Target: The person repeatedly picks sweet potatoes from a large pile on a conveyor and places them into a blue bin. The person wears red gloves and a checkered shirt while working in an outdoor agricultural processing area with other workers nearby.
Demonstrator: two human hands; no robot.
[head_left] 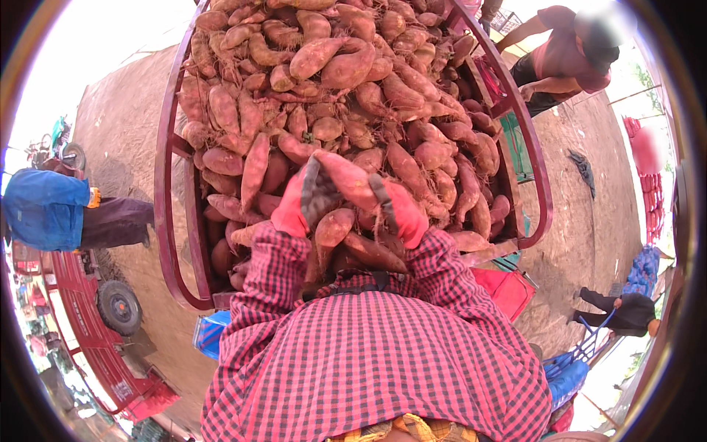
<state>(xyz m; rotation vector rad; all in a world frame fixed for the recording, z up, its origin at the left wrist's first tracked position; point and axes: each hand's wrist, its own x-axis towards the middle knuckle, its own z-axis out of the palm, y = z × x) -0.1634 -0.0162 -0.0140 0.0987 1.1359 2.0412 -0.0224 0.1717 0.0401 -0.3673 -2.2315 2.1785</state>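
Holding one large sweet potato [350, 180] between left grip [294, 208] and right grip [405, 212], both covered by red gloves with dark facings. Pinching it from opposite ends, with fingers seemingly curled around it but partly hidden from above. Probably supported two-handed because of its length and bulk; touching the heap or lifted just clear, cannot tell which.

Reaching over a deep heap of sweet potatoes [350, 70], fringed with fine roots, beneath and beyond the grip. Fenced on both sides by red rails [546, 193], likely to stop loose pieces from rolling off.

Giving onto dusty brown ground [125, 110] to either side, in bright daylight. Flanked, far left of the grip, by a person in a blue jacket [48, 210] and a red vehicle [88, 335]. Bordered, right of the grip, by a green crate [519, 151] near the rails, a person in a dark red shirt [578, 66] and, farther off, stacked blue sacks [643, 271]. Backed, nearer the body than the grip, by a blue container [211, 335] on the left and a red container [507, 295] on the right.
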